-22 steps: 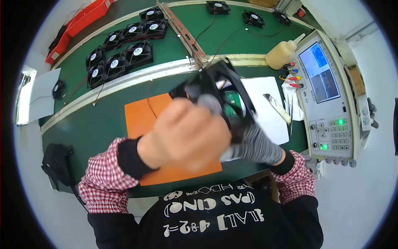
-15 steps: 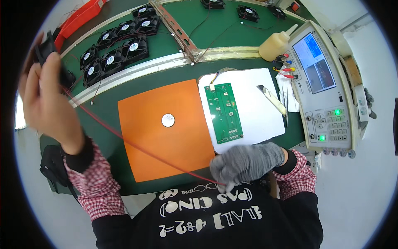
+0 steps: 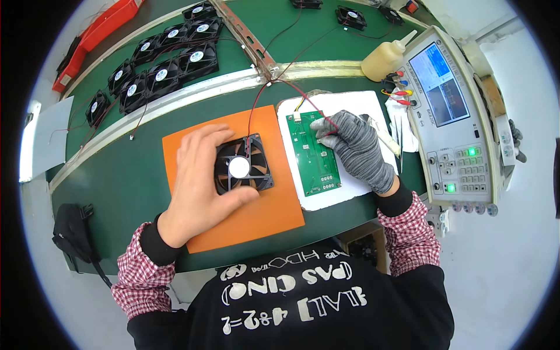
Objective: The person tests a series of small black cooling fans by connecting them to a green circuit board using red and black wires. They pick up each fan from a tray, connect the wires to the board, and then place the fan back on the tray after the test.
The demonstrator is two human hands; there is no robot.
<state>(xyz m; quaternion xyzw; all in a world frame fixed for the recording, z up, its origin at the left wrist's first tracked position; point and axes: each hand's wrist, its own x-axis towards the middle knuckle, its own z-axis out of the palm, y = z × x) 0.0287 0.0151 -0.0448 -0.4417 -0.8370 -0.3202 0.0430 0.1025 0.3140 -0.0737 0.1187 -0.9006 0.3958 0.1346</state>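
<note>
A black cooling fan [image 3: 266,165] lies on an orange mat [image 3: 262,216], a white disc [image 3: 239,167] showing at its hub. My bare left hand [image 3: 201,178] curves around the fan's left side, fingers at its upper edge and thumb at its lower edge. The fan's red wire [image 3: 251,116] loops up and across to my gloved right hand [image 3: 359,146]. That hand pinches the wire's end above a green circuit board [image 3: 319,169]; its fingertips hide the tip. The board lies on a white pad [image 3: 350,195], with a small white connector [image 3: 297,116] at its top.
A bench meter [image 3: 461,122] with a lit screen stands at the right, beside a squeeze bottle [image 3: 383,61] and coloured clips [image 3: 402,93]. A cutter [image 3: 382,137] and tweezers [image 3: 400,137] lie right of the board. Several fans [image 3: 162,74] sit beyond a rail [image 3: 227,83]; a red bin [image 3: 105,35] is far left.
My left hand has brought the fan from the far left onto the orange mat. My right hand has moved from near my body up over the circuit board, carrying the wire's end.
</note>
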